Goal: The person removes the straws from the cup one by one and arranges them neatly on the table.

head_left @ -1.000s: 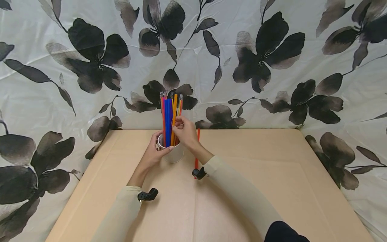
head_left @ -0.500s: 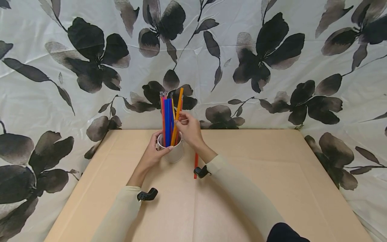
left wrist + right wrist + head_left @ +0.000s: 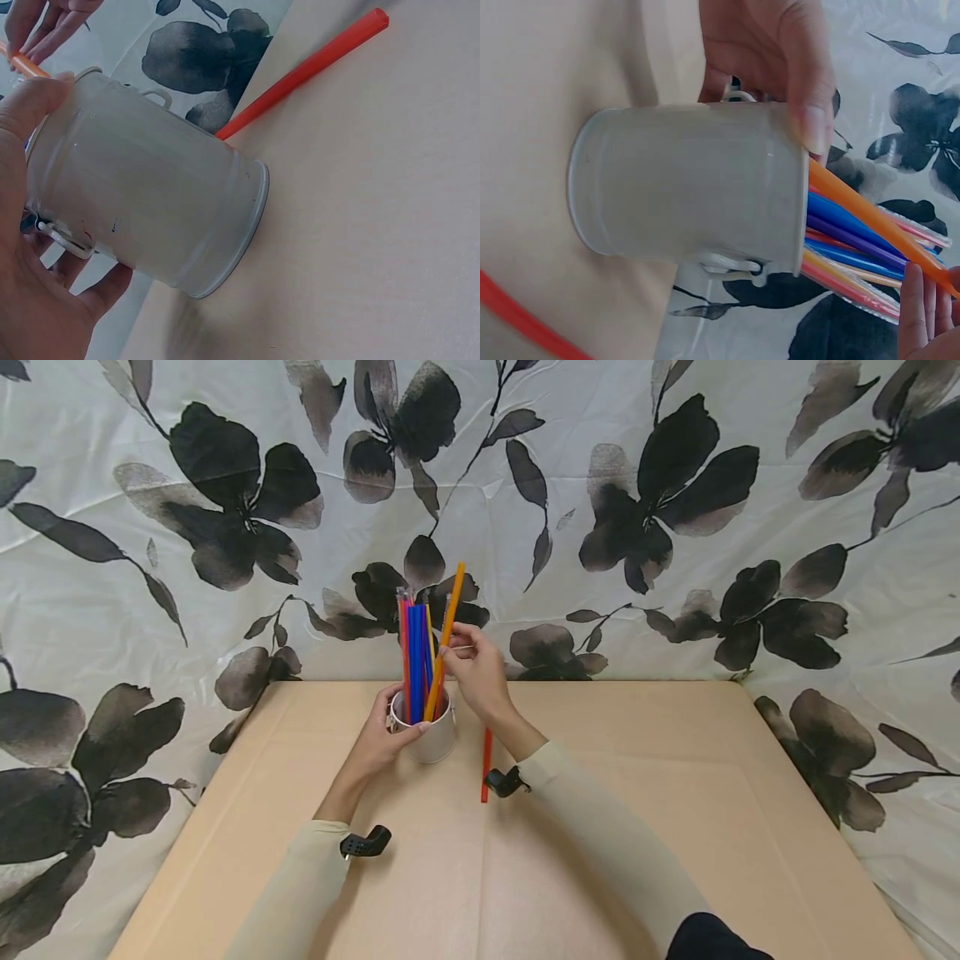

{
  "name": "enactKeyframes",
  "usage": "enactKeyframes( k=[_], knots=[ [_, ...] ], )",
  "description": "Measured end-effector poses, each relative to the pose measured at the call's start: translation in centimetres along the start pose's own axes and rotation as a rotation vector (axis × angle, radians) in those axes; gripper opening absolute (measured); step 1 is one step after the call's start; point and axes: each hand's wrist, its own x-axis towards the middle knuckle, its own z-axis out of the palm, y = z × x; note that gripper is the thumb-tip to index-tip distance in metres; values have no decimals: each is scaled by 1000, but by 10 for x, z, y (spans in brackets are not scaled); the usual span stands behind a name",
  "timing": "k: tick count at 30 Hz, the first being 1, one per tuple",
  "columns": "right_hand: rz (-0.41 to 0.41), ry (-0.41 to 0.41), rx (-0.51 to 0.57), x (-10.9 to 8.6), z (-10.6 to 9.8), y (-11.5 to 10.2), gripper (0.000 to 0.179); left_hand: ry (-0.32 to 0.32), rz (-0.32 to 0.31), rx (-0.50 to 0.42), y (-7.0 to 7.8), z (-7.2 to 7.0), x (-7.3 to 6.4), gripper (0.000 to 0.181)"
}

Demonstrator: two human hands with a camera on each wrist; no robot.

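A small white metal pail (image 3: 435,745) with side handle loops stands on the table near its far edge, holding several straws in blue, purple, pink and other colours (image 3: 416,660). My left hand (image 3: 375,739) grips the pail from the left, its thumb at the rim in the left wrist view. With thumb and fingers, my right hand (image 3: 480,675) pinches an orange straw (image 3: 454,597), whose lower end is still inside the pail. That straw leans right and rises above the others; in the right wrist view the orange straw (image 3: 870,210) slants out past the rim.
A red straw (image 3: 486,768) lies on the light wooden-looking table (image 3: 637,827), right of the pail and partly under my right forearm. Behind the table hangs a white cloth (image 3: 525,610) with dark flowers. Some straws in the pail show clear wrapping.
The right hand has drawn the orange straw upward and tilted it to the right, away from the bunch. The left hand and the pail have stayed in place.
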Motion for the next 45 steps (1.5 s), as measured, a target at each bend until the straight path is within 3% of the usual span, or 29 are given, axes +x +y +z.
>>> enactKeyframes(
  k=[14,17,24,31,37,43,45],
  knots=[
    [9,26,151,12,-25,-18,42,6,13,17,2,-1,2,81],
    [20,20,140,11,-31,-19,43,-8,14,-3,6,0,2,82],
    [73,-3,78,7,-45,-15,41,-26,16,-36,32,0,-10,82],
    [169,-23,76,6,-62,-7,39,-20,-4,-11,33,0,-11,82],
    [239,-37,66,2,-78,2,38,-6,-6,0,13,0,-4,83],
    [310,-52,19,-2,-91,17,34,-27,-32,-4,36,0,-13,83],
    [323,-58,10,-3,-94,22,34,-29,-29,-5,37,0,-13,83]
  ],
)
